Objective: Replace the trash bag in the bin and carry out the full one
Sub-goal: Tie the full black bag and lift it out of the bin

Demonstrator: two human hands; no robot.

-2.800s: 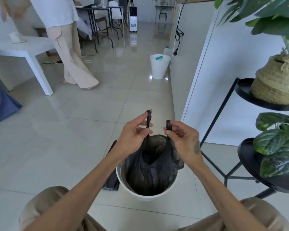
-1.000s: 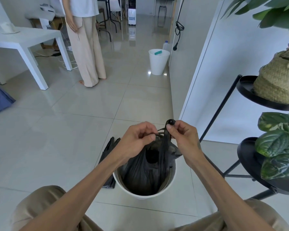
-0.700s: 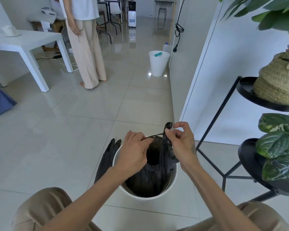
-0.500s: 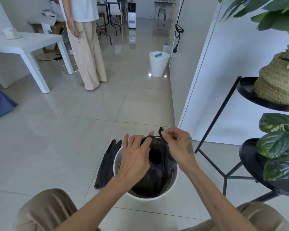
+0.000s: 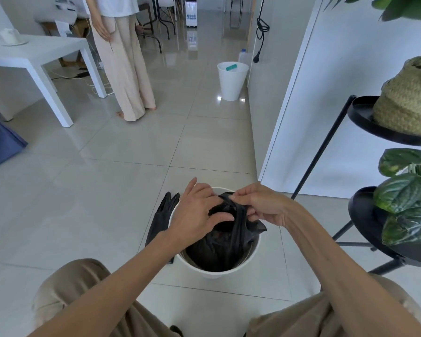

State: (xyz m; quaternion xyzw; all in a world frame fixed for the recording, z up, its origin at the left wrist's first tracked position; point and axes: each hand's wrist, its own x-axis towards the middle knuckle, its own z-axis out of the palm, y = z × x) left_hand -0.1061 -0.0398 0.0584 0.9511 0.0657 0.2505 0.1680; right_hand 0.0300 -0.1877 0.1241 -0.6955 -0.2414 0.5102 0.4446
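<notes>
A small white bin (image 5: 231, 270) stands on the tiled floor between my knees. A full black trash bag (image 5: 219, 246) sits inside it, its handles drawn together at the top. My left hand (image 5: 197, 215) grips one handle over the bin's mouth, thumb pressed into the plastic. My right hand (image 5: 263, 205) pinches the other handle, and the two handles cross between my fingers. A second black bag (image 5: 159, 222), flat and folded, lies on the floor against the bin's left side.
A black metal plant stand (image 5: 365, 215) with leafy plants and a woven basket (image 5: 408, 98) is close on the right. A white wall panel (image 5: 326, 93) rises ahead right. Farther off stand another white bin (image 5: 231, 81), a person (image 5: 124, 57) and a white table (image 5: 39, 57).
My hands have come together and lowered onto the bag's top, crossing the handles that were held up and apart. The person in the background has walked nearer and stands still.
</notes>
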